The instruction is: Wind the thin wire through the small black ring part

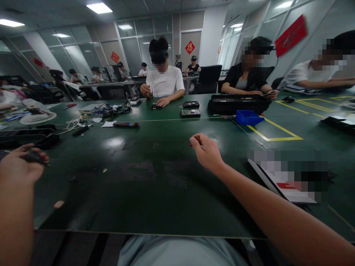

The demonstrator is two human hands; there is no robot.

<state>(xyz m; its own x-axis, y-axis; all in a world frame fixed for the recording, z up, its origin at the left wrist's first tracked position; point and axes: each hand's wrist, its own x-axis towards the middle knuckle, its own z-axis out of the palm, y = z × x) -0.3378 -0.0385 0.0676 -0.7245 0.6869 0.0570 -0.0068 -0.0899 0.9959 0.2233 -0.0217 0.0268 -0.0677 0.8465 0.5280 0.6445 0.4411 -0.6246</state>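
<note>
My right hand (pixel 207 150) is raised over the middle of the green table (pixel 144 192), its fingers closed on a small screwdriver (pixel 187 148). The thin shaft slants down to the left, and the fingers hide most of the reddish handle. At the left edge, my left hand (pixel 20 164) is wrapped round a dark, slim tool (pixel 35 158) with a narrow tip pointing right. Its exact kind is hard to make out. Beyond that hand lies a black open casing (pixel 30 137). Below it, a pale scrap (pixel 58 204) rests on the tabletop.
A black-and-grey pen-shaped driver (pixel 126 125) lies ahead, near tangled cables (pixel 108 109). Hard drives (pixel 190 112) and a blue tray (pixel 249 117) sit farther back. A partly blurred booklet (pixel 294 190) lies at right. Across the table, a person in a white shirt (pixel 165 82) works on a small black device.
</note>
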